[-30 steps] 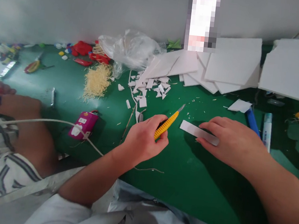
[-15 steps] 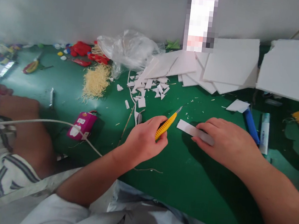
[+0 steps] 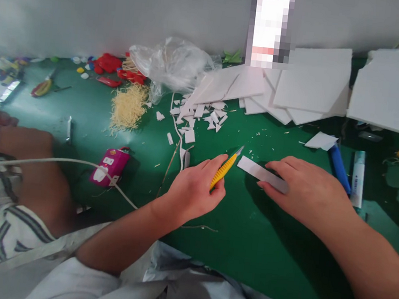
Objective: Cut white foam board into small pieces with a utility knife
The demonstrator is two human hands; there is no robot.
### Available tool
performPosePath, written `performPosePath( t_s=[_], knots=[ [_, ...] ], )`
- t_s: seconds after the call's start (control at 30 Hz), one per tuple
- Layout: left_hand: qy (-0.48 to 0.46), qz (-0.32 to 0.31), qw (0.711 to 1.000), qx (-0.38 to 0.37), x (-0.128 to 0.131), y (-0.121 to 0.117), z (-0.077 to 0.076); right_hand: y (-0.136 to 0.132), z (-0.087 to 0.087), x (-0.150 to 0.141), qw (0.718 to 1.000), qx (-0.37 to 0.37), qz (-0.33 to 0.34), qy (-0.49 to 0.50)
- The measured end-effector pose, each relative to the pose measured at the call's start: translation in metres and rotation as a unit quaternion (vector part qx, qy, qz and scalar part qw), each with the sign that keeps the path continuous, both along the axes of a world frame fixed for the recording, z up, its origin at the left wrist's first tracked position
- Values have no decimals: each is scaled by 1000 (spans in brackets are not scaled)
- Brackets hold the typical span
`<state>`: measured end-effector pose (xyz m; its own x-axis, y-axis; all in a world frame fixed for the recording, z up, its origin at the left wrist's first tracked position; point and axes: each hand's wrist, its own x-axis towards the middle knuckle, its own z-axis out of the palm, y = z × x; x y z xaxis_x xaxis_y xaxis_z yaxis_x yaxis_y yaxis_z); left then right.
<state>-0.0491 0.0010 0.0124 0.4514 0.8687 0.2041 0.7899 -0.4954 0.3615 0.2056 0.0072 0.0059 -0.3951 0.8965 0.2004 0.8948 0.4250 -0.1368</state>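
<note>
A yellow craft knife [image 3: 223, 172] with its blade out is wrapped in the fingers of my left hand [image 3: 196, 185], the tip pointing up and to the right. Right of the blade, a narrow white strip [image 3: 254, 168] of board lies low over the green table. My right hand [image 3: 307, 192] has it between thumb and fingers, its left end sticking out toward the knife. The knife tip is just apart from that end. Small white crumbs [image 3: 252, 152] are scattered beyond the strip.
White offcuts [image 3: 189, 135] and stacked white boards [image 3: 313, 80] lie at the back, near a clear plastic bag [image 3: 176, 64]. A glue stick [image 3: 358, 178] and a blue tool [image 3: 340, 169] are at right. A magenta box [image 3: 110, 166] and cable are left, beside another person's arm [image 3: 40, 171].
The fingers of my right hand have loosened a little around the strip, showing more of it. My left hand and the knife have shifted only slightly.
</note>
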Motion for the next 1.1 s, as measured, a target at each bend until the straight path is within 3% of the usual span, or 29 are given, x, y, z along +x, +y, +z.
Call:
performPosePath(
  t_s=[0.13, 0.37, 0.7, 1.1],
  knots=[
    [-2, -4, 1000, -9, 1, -1, 2, -3, 6, 0, 999, -18, -50, 6],
    [44, -18, 999, -20, 3, -4, 7, -3, 3, -2, 998, -61, -24, -20],
    [203, -59, 969, -127, 17, -18, 20, 1, -1, -1, 997, 43, 70, 5],
    [244, -61, 954, -164, 21, -17, 21, 3, -2, -4, 993, 55, 106, -7]
  ],
)
